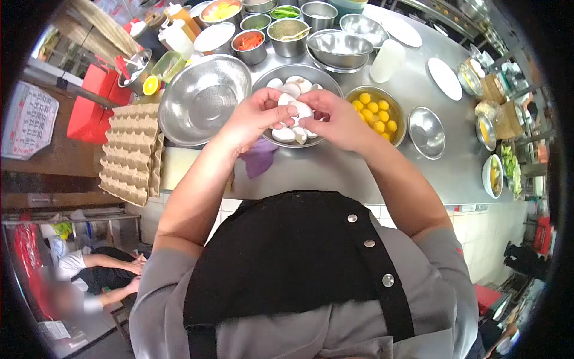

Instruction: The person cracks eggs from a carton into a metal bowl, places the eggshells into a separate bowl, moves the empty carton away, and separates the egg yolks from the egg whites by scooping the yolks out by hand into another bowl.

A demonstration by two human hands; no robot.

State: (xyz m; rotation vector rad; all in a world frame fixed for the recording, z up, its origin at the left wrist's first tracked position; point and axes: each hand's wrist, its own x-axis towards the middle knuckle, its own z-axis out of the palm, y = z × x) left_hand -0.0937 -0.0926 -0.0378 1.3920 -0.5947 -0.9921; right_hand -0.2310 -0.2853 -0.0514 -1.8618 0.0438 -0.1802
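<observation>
Both my hands are close together above a round metal bowl (332, 85) piled with white eggs or eggshells. Curled fingers of my left hand (258, 113) grip a white egg (286, 100). My right hand (336, 116) pinches another white egg (303, 110) beside it. Whether these two are whole or cracked, I cannot tell. Just right of my right hand stands a metal bowl (402, 122) holding many yellow egg yolks (376, 112) in clear liquid. A purple cloth (259, 159) lies on the steel counter below my left wrist.
Left of my hands sit a large perforated metal bowl (206, 99) and stacked cardboard egg trays (128, 155). A small metal bowl (427, 133) stands on the right. Pots of chopped food, including carrot strips (249, 40), line the back. Another person (101, 269) is at lower left.
</observation>
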